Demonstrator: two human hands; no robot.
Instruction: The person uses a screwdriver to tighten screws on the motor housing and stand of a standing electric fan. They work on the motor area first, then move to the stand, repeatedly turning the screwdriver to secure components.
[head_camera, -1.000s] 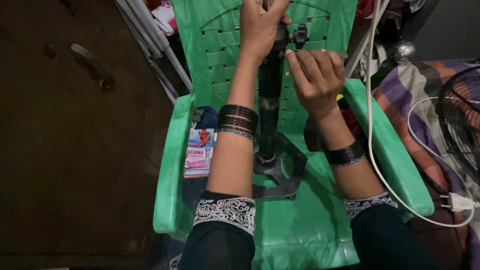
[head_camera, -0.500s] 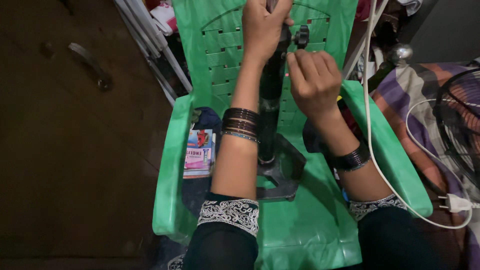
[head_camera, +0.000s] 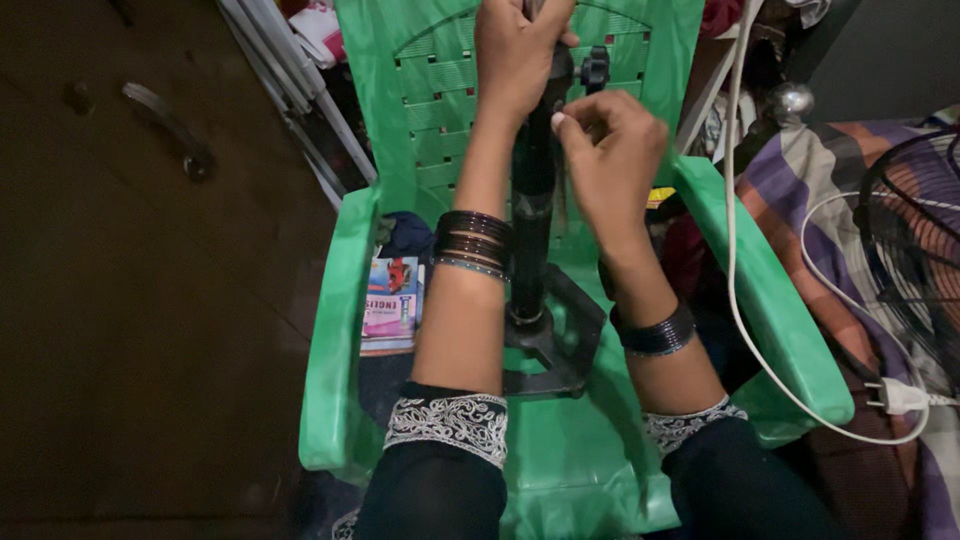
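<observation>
At the bottom of the frame two black sleeves with white embroidered cuffs (head_camera: 447, 425) are seen, forearms stretched up over the seat of a green plastic armchair (head_camera: 790, 330). At lower centre a black square metal base plate (head_camera: 560, 345) is rested on the seat, and from it a black upright metal pole (head_camera: 530, 235) is raised toward the top centre. The left hand (head_camera: 520, 55), stacked dark bangles on its wrist, is wrapped tightly around the top of the pole, fingers curled shut on it. The right hand (head_camera: 610, 150), just beside the pole at mid-height, is held with fingertips pressed together in a pinch; something small seems to be gripped there, but what it is cannot be told. A small black knob (head_camera: 595, 70) is seen just right of the pole near the top. Judged from this, the pole is best kept vertical and steady by the left hand while the fine work is done by the right, with the base kept flat on the seat. A colourful printed booklet (head_camera: 390, 300) is lying at centre left by the armrest. At right, a white power cord with plug (head_camera: 895, 395) is draped over striped cloth, and a black wire fan guard (head_camera: 915, 250) is seen at the right edge.
</observation>
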